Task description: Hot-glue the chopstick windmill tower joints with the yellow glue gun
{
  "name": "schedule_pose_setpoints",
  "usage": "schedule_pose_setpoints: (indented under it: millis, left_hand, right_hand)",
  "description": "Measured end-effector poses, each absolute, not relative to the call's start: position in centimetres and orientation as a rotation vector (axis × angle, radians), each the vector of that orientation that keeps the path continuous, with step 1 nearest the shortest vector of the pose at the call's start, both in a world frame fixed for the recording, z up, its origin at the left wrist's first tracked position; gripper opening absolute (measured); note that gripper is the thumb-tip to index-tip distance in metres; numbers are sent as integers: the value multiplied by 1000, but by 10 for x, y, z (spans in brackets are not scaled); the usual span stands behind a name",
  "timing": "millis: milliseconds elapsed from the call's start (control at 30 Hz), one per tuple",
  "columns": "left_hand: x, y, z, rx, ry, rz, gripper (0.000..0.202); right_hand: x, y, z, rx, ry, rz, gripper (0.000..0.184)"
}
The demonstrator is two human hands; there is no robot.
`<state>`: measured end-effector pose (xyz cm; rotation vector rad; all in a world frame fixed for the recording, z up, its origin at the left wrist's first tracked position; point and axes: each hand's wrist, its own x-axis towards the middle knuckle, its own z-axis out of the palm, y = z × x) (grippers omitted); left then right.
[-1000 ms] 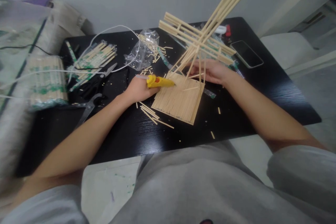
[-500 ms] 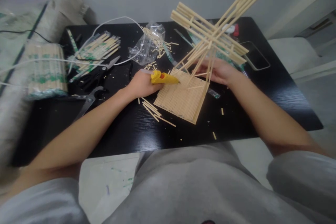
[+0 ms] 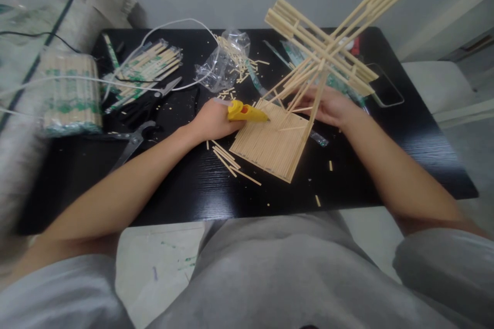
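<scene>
My left hand (image 3: 212, 121) is closed round a yellow glue gun (image 3: 247, 112), whose tip points right onto the far left corner of a flat square mat of wooden sticks (image 3: 272, 146). From the mat rises a frame of long crossed sticks (image 3: 328, 46). My right hand (image 3: 332, 108) rests at the foot of that frame, behind its upright sticks, fingers curled; what they hold is hidden.
Black table (image 3: 347, 180) strewn with stick offcuts. Scissors (image 3: 148, 103) and pliers (image 3: 133, 141) lie at left, by wrapped chopstick bundles (image 3: 144, 72) and a larger pack (image 3: 67, 92). A white cable (image 3: 170, 28), a clear bag (image 3: 224, 64) and a phone (image 3: 388, 90) lie at the back.
The view has shifted, so everything sits a little further right in the picture. Both hands keep their hold and place on the mat and frame.
</scene>
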<state>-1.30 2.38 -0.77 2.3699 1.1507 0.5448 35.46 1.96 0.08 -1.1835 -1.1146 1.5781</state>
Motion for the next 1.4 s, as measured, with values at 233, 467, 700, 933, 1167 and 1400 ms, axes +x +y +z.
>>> schedule_pose_setpoints:
  millis: [233,467,700,933,1167,1400]
  left_hand:
    - [-13,24,-10,2364,1154,562,14]
    - [-12,23,-7,2354,1143,568,13]
    - [-12,23,-7,2345,1146,563,14]
    - [-12,23,-7,2326,1144,574,15]
    - [-11,22,-6,2338,1149,554,16]
    - [-12,22,-7,2338,1151,573,17]
  right_hand:
    - [352,18,3,-1210,-1101,1562,20]
    - [351,18,4,-1234,-1090,1550,15]
    - [347,14,11,-1248,-1079,1558,22]
    - [346,12,15,-1241,-1086,1633,32]
    - [350,11,13,-1213,-1034,1630,19]
    - [349,12,13,-1240,-1019,1619,15]
